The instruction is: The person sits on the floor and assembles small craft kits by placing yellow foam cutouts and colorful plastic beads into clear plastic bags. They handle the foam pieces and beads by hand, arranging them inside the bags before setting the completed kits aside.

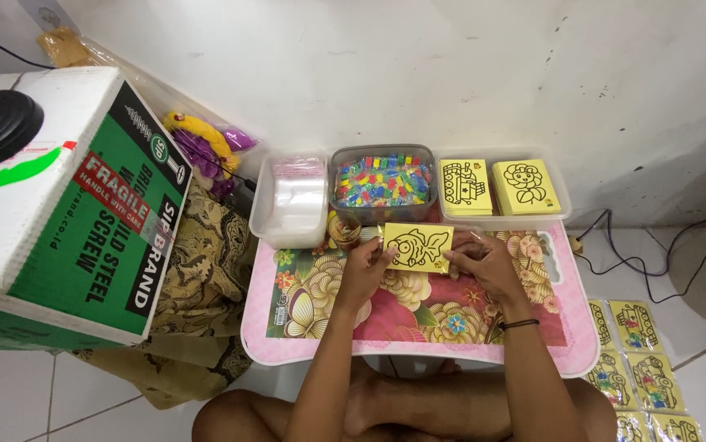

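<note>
White wall and tile surround the low pink floral plastic table. Over its far half, the left hand and right hand pinch the yellow fish-outline card by opposite edges. Keeping fingers on the margins would probably leave the drawing unsmudged.

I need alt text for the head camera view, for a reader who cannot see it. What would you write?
A seated person's left hand and right hand hold a yellow card with a fish drawing over a small pink floral table. Behind it stand three plastic tubs: clear bags, small colourful pieces, and stacks of yellow picture cards.
</note>
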